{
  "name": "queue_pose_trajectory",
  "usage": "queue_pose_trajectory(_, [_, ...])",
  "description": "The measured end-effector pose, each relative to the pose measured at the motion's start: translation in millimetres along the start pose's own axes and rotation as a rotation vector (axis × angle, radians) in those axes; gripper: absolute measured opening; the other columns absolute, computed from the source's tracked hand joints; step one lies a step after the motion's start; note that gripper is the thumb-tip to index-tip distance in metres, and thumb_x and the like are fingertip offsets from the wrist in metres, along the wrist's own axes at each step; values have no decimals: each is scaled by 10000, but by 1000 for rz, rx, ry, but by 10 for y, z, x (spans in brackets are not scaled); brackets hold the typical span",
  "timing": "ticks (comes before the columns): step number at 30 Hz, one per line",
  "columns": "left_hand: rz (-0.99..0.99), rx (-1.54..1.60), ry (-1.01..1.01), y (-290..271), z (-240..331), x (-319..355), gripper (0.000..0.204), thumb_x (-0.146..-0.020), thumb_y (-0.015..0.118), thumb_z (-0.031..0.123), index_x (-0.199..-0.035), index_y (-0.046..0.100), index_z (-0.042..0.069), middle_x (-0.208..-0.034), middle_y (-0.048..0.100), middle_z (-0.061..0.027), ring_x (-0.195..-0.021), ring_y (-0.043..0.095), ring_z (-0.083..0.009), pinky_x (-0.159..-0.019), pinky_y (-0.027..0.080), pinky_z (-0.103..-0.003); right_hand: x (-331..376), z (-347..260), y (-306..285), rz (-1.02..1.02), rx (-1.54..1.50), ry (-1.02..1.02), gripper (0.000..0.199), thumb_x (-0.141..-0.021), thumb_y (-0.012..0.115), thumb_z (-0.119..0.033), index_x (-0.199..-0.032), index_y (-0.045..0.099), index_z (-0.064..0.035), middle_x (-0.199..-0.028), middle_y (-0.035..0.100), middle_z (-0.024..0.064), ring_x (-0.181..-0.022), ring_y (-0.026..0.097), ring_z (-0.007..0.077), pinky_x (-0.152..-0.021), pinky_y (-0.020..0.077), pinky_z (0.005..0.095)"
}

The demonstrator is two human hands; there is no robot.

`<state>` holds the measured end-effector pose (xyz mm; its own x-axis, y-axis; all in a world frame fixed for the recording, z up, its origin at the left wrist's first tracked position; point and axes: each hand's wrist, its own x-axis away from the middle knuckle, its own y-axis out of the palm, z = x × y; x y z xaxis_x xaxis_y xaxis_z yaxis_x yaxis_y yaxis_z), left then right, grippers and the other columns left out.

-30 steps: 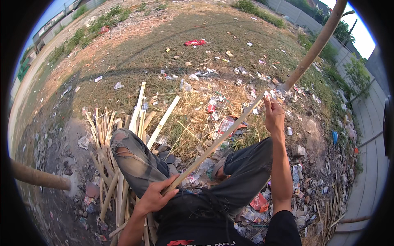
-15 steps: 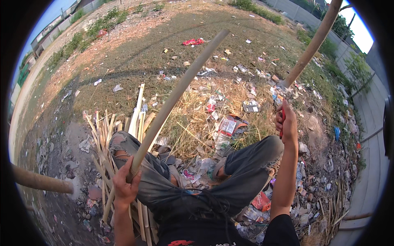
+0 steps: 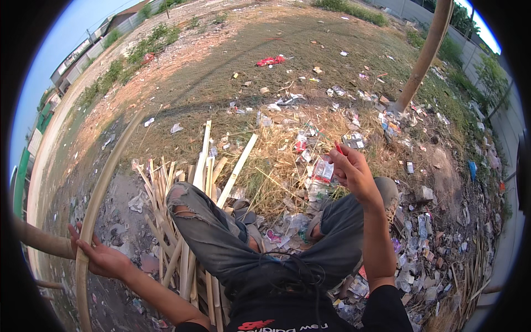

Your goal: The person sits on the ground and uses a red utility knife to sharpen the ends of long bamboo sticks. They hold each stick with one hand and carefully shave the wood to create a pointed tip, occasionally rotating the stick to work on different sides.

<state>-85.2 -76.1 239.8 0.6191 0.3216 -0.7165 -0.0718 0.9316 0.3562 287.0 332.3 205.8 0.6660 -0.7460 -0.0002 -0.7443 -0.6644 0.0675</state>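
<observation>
Loosely, we held strip (image 3: pixel 104 180) at left, left hand (image 3: pixel 105 259) curled around it, long axis running near to far; right hand (image 3: pixel 354 172), closed on red tool (image 3: pixel 338 148), sat well apart rightward.

A crumpled, bright-red piece of soft material (image 3: pixel 270 61) lies on a flat patch of short, dull-green grass (image 3: pixel 232 72); to its right, a thick, round brown wooden post (image 3: pixel 425 61) stands in the ground, pale paper and plastic scraps (image 3: pixel 390 126) strewn near its foot; a long grey panelled wall (image 3: pixel 503 166) bends along the right rim, with a leafy green shrub (image 3: pixel 491 82) beside it and a small blue scrap (image 3: pixel 472 170) on the littered soil nearby; yellow dry straw (image 3: pixel 271 145) covers the middle ground; at upper left, low green bushes (image 3: pixel 145 51) run beside a pale dirt track (image 3: pixel 57 138), with a dark-roofed building (image 3: pixel 120 18) beyond, under blue sky (image 3: pixel 61 41).
</observation>
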Motion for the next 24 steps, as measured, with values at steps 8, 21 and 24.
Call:
queue_pose_trajectory(8, [-92, 591, -879, 614, 46, 1526, 388, -1105, 575, 141, -1476, 513, 48, -1448, 610, -175, -1355, 612, -256, -1142, 541, -298, 124, 261, 904, -115, 129, -20, 346, -1016, 753, -332, -1140, 648, -27, -731, 502, -74, -637, 405, 8, -548, 295, 262])
queue_pose_trajectory(21, [-301, 782, -1554, 735, 443, 2693, 352, -1089, 582, 98, -1436, 549, 47, -1345, 683, -159, -1205, 714, -259, -1015, 636, -330, 167, 658, 1089, 14, -151, 13, 279, -1082, 661, -250, -1202, 652, 2, -844, 727, 32, -657, 552, 29, -593, 401, 225])
queue_pose_trajectory(24, [-358, 769, -1646, 758, 477, 2673, 419, -1083, 605, 127, -1484, 513, 47, -1364, 675, -181, -1209, 715, -267, -943, 644, -321, 144, 759, 1058, 48, -172, 46, 206, -1083, 653, -221, -1103, 675, -17, -710, 634, -31, -537, 455, 4, -481, 318, 221])
